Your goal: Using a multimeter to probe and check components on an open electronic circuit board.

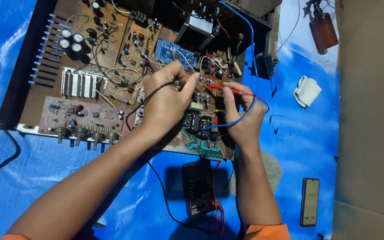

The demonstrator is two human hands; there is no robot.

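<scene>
- black multimeter (pixel 199 186), lower centre of frame, on blue sheet (pixel 45 169), red and black leads attached.
- left hand (pixel 167 100), centre frame: fingers pinched shut on black probe (pixel 178 83), tip down on circuit board (pixel 125 58).
- right hand (pixel 243 115), just right of centre: fingers closed around red probe (pixel 225 89), tip on same board.
- phone (pixel 310 201), lower right.
- white cloth (pixel 307 91), right of centre.

Around the one open chassis (pixel 23 80): two hands (pixel 167 100) (pixel 243 118), two probes (pixel 227 90) (pixel 156 91), one multimeter (pixel 198 186), one phone (pixel 310 202), one cloth (pixel 307 91), one brown bottle (pixel 324 29), four front knobs (pixel 87 134).
</scene>
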